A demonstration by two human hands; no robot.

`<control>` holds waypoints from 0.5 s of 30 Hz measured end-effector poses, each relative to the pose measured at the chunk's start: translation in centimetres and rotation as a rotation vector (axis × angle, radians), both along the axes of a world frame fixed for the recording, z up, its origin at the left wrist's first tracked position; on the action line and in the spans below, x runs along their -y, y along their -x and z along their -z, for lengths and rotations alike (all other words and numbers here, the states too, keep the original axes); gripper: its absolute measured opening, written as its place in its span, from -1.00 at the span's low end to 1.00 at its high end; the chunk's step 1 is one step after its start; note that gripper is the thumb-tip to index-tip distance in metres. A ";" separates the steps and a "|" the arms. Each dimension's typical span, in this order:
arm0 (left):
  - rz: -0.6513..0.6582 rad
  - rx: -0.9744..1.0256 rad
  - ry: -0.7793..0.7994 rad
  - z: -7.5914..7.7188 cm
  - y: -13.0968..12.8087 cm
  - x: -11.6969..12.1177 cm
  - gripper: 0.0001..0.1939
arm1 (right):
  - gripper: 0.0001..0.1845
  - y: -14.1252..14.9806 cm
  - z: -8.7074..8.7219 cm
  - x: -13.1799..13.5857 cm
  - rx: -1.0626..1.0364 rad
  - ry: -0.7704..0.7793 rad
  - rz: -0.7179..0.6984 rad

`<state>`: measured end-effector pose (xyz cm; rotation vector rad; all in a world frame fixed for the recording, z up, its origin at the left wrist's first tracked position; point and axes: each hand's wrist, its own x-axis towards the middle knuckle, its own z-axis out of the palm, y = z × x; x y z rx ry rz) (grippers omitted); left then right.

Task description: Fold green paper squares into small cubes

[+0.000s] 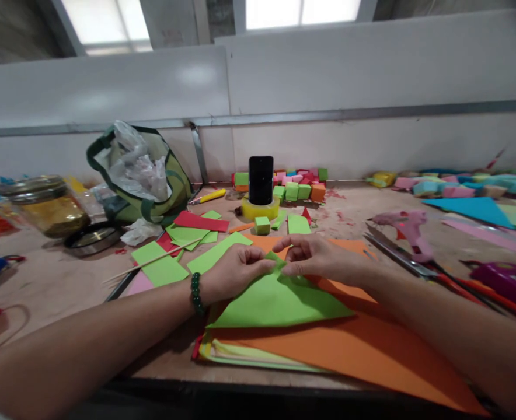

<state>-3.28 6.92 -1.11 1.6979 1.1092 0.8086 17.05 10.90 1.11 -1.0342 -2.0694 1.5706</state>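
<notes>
My left hand [236,270] and my right hand [314,256] meet over the middle of the table, both pinching the far corner of a green paper sheet [279,303]. The green sheet lies on a stack of orange paper [372,350] with other coloured sheets under it. A green bead bracelet [195,293] sits on my left wrist. Just beyond my hands lie green paper strips [216,252] and red paper pieces [201,221].
A black phone [261,179] stands in a yellow tape roll [260,208], with coloured paper cubes [299,186] behind. A pink glue gun [407,228] and scissors [419,265] lie at right. A green bag [153,175] and a jar [48,205] stand at left. A wooden stick [153,261] lies nearby.
</notes>
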 end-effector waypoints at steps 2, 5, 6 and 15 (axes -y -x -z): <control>0.015 -0.013 -0.048 0.2 0.0 -0.1 -0.61 | -0.48 0.3 -0.1 0.3 -0.035 -0.009 0.024; 0.032 -0.023 -0.070 0.1 -0.1 0.1 -0.62 | -0.48 0.7 -0.2 0.7 -0.035 0.005 0.052; 0.035 -0.025 -0.068 0.0 -0.1 0.1 -0.62 | -0.49 0.8 -0.2 0.8 -0.030 0.007 0.054; 0.005 0.000 0.010 -0.5 -0.1 0.6 -0.61 | -0.55 0.6 0.3 0.6 -0.062 -0.015 0.048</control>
